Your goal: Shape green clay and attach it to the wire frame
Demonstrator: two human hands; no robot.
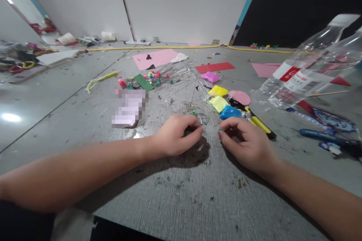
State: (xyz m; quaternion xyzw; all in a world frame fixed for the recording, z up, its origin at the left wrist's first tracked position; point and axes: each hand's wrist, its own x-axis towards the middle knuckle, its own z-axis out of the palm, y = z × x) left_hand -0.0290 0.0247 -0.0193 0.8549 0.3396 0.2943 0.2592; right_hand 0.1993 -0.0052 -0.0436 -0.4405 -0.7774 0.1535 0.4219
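My left hand (179, 133) rests low over the grey tabletop (175, 203), thumb and fingers curled together. What it holds, if anything, is hidden. Just past its fingertips lies a small loop of thin wire (203, 118) with a green bit (194, 112) near it. To the right, my right hand (246, 141) pinches a tiny green piece (221, 128) between thumb and forefinger. A gap separates the two hands. Close beyond the right hand are a blue packet (230, 112), a pale yellow packet (218, 104) and a black-and-yellow cutter (260, 124).
A phone (130, 108) lies left of centre. Behind it are thin wires (175, 77) with colourful bits and a green strip (143, 81). Pink paper (152, 58) and red paper (215, 67) lie farther back. Clear plastic bottles (305, 79) stand at the right.
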